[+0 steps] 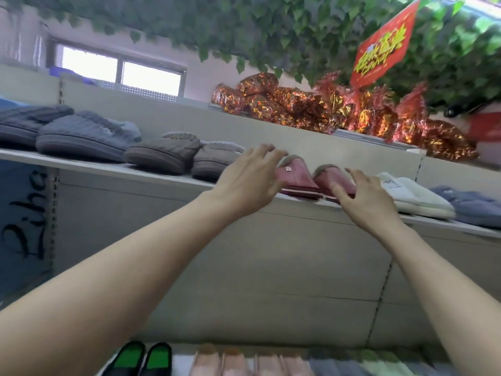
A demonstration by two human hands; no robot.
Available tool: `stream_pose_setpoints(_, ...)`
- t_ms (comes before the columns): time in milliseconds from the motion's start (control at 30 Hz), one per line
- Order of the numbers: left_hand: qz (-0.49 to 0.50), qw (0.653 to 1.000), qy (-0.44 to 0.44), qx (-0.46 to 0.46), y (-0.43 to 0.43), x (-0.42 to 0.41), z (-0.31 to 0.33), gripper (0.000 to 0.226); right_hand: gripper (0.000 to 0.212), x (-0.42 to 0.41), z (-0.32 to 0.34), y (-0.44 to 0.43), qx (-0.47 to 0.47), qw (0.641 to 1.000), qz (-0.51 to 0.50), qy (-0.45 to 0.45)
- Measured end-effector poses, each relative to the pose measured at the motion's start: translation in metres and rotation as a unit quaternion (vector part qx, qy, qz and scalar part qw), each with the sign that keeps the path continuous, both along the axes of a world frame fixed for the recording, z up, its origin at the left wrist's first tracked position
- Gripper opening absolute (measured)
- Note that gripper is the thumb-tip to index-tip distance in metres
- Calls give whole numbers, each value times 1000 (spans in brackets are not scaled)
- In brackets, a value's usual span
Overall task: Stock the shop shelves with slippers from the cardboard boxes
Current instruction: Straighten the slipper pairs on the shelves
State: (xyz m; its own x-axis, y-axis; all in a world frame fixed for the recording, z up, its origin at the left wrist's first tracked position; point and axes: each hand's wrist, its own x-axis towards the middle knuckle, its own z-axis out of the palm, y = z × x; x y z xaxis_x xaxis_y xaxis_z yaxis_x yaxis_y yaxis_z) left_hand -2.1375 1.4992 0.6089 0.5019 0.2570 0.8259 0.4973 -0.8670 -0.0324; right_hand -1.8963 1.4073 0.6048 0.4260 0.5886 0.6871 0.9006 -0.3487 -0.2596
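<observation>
Reaching up to the shelf (pixel 103 166), the left hand (pixel 248 183) and right hand (pixel 364 198) are both spread-fingered and gripping nothing, each laid at one of the pink slippers (pixel 298 180), which sit side by side at the shelf's edge between brown slippers (pixel 162 156) and a white slipper (pixel 414 198).

Head camera tilts upward, close beneath the upper shelf (pixel 162 173).
</observation>
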Motion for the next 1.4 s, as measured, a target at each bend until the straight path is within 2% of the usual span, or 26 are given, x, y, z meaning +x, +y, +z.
stream_pose_setpoints(100,-4,998,0,-59,-12,56,-9,58,61,26,-9,-5,-38,997,54,30)
stream_pose_setpoints(200,31,994,7,-104,-7,99,-17,61,58,44,-10,-3,-50,994,96,2)
stream_pose_setpoints(333,85,984,-5,-154,8,115,-21,53,56,52,-4,6,-46,991,129,-6)
stream_pose_setpoints(733,118,987,-10,-106,11,112,-27,46,58,46,-13,29,-36,991,127,-36)
stream_pose_setpoints(900,132,986,-10,-100,11,115,-29,45,54,58,-14,12,-29,985,167,-36)
stream_pose_setpoints(1033,146,987,-9,-73,-2,126,-20,53,48,97,-12,-27,47,986,133,-86)
stream_pose_setpoints(1167,95,995,-17,-27,-39,163,-8,50,46,164,-3,-67,93,989,70,-95)
stream_pose_setpoints(1300,37,999,-15,-33,-77,227,-4,51,53,231,0,-89,50,997,36,-36)
stream_pose_setpoints(1400,22,997,9,-77,-97,281,-6,54,59,266,-4,-93,-17,996,86,7)
